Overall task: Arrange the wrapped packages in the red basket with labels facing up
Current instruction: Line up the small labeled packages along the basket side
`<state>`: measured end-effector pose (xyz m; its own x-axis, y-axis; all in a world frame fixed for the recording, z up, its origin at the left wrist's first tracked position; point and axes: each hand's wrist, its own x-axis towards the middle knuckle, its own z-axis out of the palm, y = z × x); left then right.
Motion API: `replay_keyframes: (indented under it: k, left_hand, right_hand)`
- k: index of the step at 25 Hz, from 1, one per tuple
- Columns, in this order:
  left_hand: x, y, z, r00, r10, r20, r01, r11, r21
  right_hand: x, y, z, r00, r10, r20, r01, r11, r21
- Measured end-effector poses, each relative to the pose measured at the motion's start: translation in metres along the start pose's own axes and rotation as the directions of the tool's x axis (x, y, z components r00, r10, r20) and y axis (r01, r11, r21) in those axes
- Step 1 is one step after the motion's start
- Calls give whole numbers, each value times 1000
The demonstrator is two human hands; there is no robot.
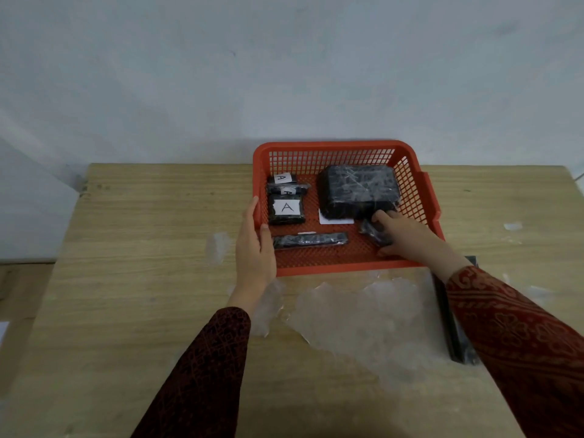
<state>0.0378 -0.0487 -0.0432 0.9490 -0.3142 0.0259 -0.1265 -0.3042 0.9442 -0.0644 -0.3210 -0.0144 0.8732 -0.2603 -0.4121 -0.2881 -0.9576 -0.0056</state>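
Observation:
The red basket [347, 268] stands on the wooden table against the wall. Inside at the left lie three small black wrapped packages with white "A" labels up, the largest [287, 211] nearest me. A large black wrapped block [358, 189] fills the back right, with a white label [335, 219] sticking out from under it. A long thin wrapped package [309, 240] lies at the front. My left hand [254, 245] grips the basket's left rim. My right hand [399, 233] is inside at the right, closed on a small black wrapped package [371, 230].
Crumpled clear plastic wrap [357, 314] lies on the table in front of the basket. A long dark bar [450, 317] lies at the right, partly under my right sleeve. Bits of tape [512, 226] dot the right side of the table.

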Motion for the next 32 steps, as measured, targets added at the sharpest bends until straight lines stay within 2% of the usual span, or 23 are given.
replay_keyframes:
  k: [2,5,7,11,16,19,23,28,30,32]
  left_hand:
    - [0,0,0,1000,9,1,-9,1000,-8]
    - [-1,1,0,1000,6,1,-6,1000,-11]
    - [0,1,0,1000,-3,0,3,1000,-13]
    - [-1,3,-1,1000,-3,-5,3,1000,-9]
    - [0,3,-1,1000,-7,-8,7,1000,18]
    - [-1,2,-1,1000,-5,-13,6,1000,15]
    - [-1,1,-1,1000,-4,-8,4,1000,-9]
    - [-1,0,-1,1000,-6,-6,5,1000,-8]
    - [-1,0,0,1000,-6,-3,6,1000,-6]
    - [-1,0,0,1000,-3,-7,3,1000,-14]
  right_hand:
    - [1,3,-2,999,-34,-21,36,993,115]
    - [3,-4,-16,994,-48,-94,88,867,491]
    - [8,-17,-26,981,-63,-186,159,808,568]
    - [31,-64,-42,939,-213,-271,329,788,520]
    - [61,-110,-36,926,-330,-185,377,838,395]
    - [69,-114,-28,927,-351,-128,374,864,336]
    - [68,-111,-25,939,-325,-113,341,834,434]
    - [64,-116,-19,923,-341,-180,374,905,204]
    - [54,-111,-16,903,-350,-248,401,895,196]
    - [41,-97,-12,882,-406,-240,455,866,207]
